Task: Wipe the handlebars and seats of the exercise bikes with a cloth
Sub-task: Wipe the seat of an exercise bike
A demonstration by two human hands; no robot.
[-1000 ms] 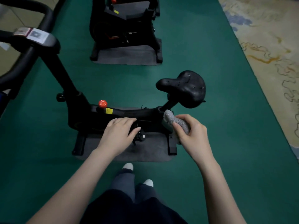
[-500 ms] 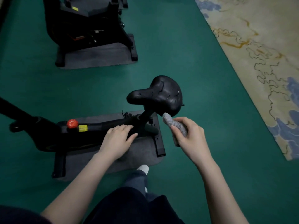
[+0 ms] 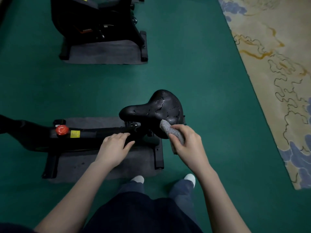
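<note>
A black, cracked bike seat [image 3: 158, 108] stands in the middle of the view, nose pointing left. My right hand [image 3: 188, 143] grips a rolled grey cloth [image 3: 170, 130], whose tip touches the seat's near right edge. My left hand [image 3: 114, 147] hovers with relaxed fingers over the black frame bar [image 3: 94, 133] of the near bike and holds nothing. That bar carries a red knob [image 3: 62, 130] and a yellow sticker [image 3: 75, 134]. The handlebars are out of view to the left.
The near bike stands on a grey mat [image 3: 94, 165] on green floor [image 3: 202, 73]. A second black bike [image 3: 94, 21] on its own mat stands further ahead. A beige patterned carpet [image 3: 276, 64] runs along the right. My feet [image 3: 138, 179] stand just behind the mat.
The view has shifted right, away from the handlebars, so the seat is now central. My right hand has brought the cloth up against the seat's edge. My left hand stays over the frame.
</note>
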